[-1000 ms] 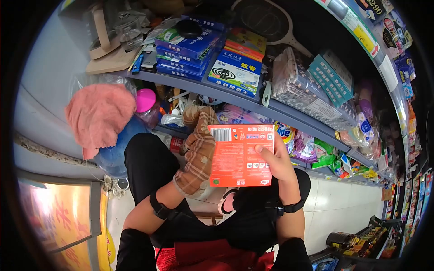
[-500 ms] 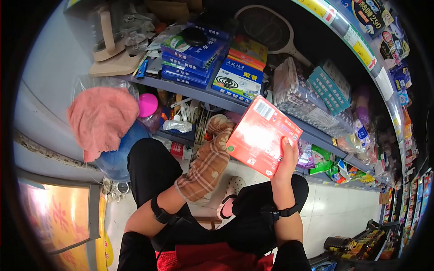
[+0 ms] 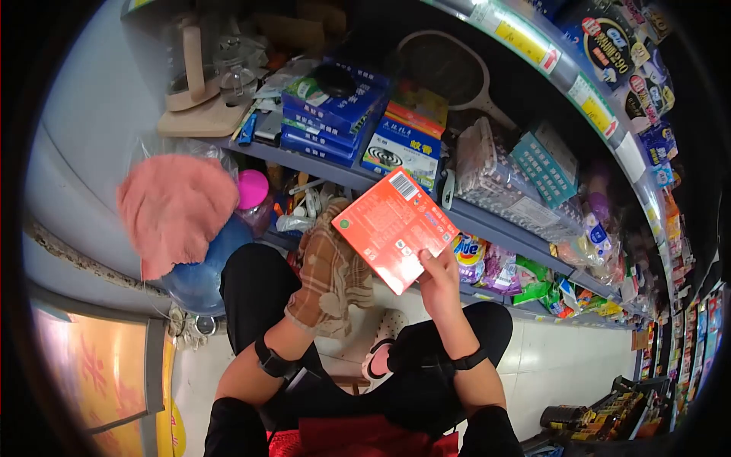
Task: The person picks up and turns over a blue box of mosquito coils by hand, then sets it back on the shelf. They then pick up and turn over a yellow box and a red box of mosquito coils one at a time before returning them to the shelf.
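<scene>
My right hand [image 3: 442,286] grips a red box [image 3: 384,228] by its lower right edge, thumb on the face toward me. The box is tilted, with a barcode at its top and small white print across it. A brown plaid cloth [image 3: 320,282] with a pale pattern covers my left hand, whose fingers are hidden under it and behind the box. The cloth overlaps the box's left edge in this view and hangs down below it.
On the shelf ahead stand stacked blue boxes [image 3: 327,114], a mosquito coil box [image 3: 400,152], a racket [image 3: 449,72] and a teal box [image 3: 544,164]. A pink towel [image 3: 175,209] lies over a blue water bottle [image 3: 202,274] at left. Detergent bags [image 3: 495,266] fill the lower shelf.
The red box has moved left and slightly down with my right hand, and its glare has faded. My cloth-covered left hand has shifted left, now partly behind the box.
</scene>
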`<move>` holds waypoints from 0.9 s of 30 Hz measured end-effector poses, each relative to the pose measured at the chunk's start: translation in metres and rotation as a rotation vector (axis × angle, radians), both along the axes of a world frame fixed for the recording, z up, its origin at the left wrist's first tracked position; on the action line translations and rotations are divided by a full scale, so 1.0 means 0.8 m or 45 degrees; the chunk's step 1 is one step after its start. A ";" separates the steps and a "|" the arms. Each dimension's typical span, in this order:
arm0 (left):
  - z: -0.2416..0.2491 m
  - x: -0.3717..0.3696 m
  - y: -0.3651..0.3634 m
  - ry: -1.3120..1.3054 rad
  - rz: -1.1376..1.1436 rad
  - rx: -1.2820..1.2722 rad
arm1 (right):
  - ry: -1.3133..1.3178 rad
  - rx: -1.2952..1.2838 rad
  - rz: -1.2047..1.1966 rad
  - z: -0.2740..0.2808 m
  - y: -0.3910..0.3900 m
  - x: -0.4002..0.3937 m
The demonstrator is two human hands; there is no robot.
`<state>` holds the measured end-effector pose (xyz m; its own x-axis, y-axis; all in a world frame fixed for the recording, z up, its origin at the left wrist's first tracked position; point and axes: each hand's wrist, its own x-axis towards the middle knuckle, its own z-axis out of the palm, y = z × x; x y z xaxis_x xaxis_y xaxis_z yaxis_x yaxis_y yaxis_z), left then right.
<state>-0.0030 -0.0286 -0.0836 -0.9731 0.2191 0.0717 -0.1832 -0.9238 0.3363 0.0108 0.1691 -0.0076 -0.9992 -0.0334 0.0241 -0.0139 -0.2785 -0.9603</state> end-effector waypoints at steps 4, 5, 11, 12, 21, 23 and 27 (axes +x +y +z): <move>-0.052 -0.021 -0.021 0.521 -0.236 0.275 | 0.164 -0.040 -0.129 0.028 -0.016 -0.038; -0.058 -0.025 -0.024 0.445 -0.407 0.646 | 0.172 -0.023 -0.106 0.029 -0.003 -0.058; -0.022 -0.018 -0.020 0.509 -0.008 -0.333 | 0.003 0.116 -0.057 0.045 0.005 -0.141; -0.010 -0.012 -0.015 0.534 0.157 -0.695 | -0.033 0.282 -0.136 0.046 0.009 -0.146; 0.034 0.010 -0.012 1.200 0.836 -3.044 | 0.654 1.568 -0.641 0.077 0.002 -0.159; 0.029 0.012 0.003 1.325 0.848 -3.505 | 0.727 1.731 -0.692 0.104 -0.012 -0.175; -0.021 0.020 0.028 1.408 0.873 -3.686 | 0.688 1.828 -0.512 0.125 -0.022 -0.264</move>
